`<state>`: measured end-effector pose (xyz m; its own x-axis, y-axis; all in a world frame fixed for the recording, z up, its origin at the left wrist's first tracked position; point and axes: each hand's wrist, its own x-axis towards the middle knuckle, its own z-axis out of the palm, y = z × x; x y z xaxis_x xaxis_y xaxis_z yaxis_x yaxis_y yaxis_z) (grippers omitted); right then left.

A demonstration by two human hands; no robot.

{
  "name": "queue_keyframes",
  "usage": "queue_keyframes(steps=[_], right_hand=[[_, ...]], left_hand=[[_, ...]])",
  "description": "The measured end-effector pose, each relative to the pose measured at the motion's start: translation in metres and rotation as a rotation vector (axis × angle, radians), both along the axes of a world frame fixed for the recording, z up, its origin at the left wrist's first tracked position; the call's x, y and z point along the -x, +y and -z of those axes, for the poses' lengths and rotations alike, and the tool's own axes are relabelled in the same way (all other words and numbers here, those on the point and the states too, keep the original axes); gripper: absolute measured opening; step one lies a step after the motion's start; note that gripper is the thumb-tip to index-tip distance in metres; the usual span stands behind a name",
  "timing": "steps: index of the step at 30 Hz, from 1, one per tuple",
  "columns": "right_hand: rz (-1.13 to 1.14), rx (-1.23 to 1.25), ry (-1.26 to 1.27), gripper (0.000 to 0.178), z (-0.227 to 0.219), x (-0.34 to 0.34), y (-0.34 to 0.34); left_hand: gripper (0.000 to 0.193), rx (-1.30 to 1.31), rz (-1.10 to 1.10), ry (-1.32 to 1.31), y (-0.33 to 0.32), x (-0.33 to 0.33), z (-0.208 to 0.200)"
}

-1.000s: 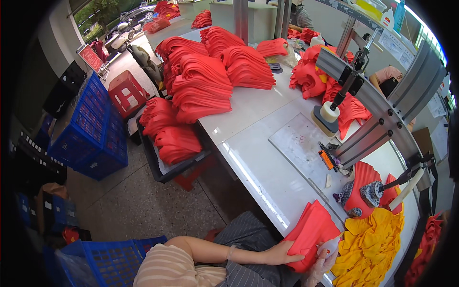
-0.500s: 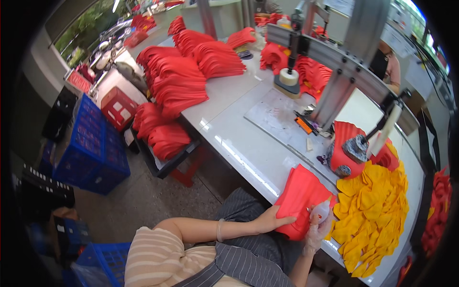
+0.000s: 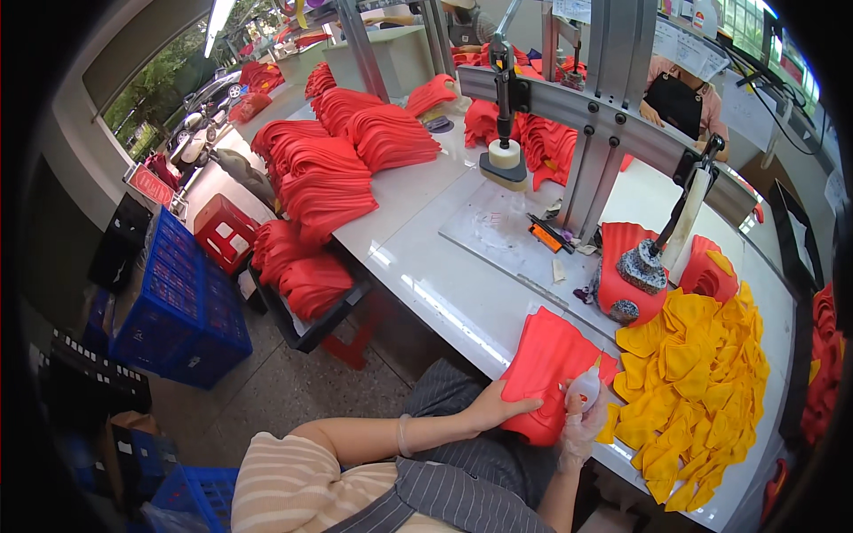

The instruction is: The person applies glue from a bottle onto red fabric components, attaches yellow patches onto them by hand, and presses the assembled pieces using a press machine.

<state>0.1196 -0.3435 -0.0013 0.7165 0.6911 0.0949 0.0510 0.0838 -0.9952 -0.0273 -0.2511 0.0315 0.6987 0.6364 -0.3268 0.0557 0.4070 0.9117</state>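
Observation:
A stack of red, soft-looking sheets [image 3: 544, 364] lies at the near edge of the white table. My left hand [image 3: 498, 407] grips its near left side, thumb on top and fingers beneath, partly hidden. In my right hand [image 3: 582, 428], which wears a thin clear glove, is a white squeeze bottle [image 3: 585, 387]. Its pointed yellowish nozzle is tilted up and away over the right side of the red sheets. Beside this hand, on the right, spreads a large pile of yellow pieces [image 3: 689, 382].
A metal press frame [image 3: 613, 115] with clamps stands across the table; one clamp pad bears on red pieces [image 3: 633, 284]. Tall red stacks [image 3: 324, 178] fill the far left. Blue crates [image 3: 182, 293] stand on the floor. A co-worker [image 3: 684, 102] is at the back right.
The view has shifted slightly, bringing more of the co-worker at the back into sight. Both hands keep their hold on the red sheets and the squeeze bottle.

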Motion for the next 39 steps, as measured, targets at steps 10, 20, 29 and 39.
queue_keyframes(steps=[10,20,29,39], right_hand=[[-0.002,0.076,-0.05,0.038,-0.012,0.0,0.002],[0.018,0.092,-0.066,0.036,-0.01,0.001,0.002],[0.016,0.073,-0.048,0.037,-0.004,-0.001,-0.002],[0.003,0.07,-0.022,0.039,-0.009,0.0,0.002]], left_hand=[[0.057,-0.077,0.051,-0.027,0.006,0.001,0.005],[0.057,-0.129,0.048,-0.011,0.004,0.003,0.005],[0.056,-0.156,0.062,-0.014,0.002,0.004,0.009],[0.053,-0.199,0.046,-0.02,0.001,0.004,0.008]])
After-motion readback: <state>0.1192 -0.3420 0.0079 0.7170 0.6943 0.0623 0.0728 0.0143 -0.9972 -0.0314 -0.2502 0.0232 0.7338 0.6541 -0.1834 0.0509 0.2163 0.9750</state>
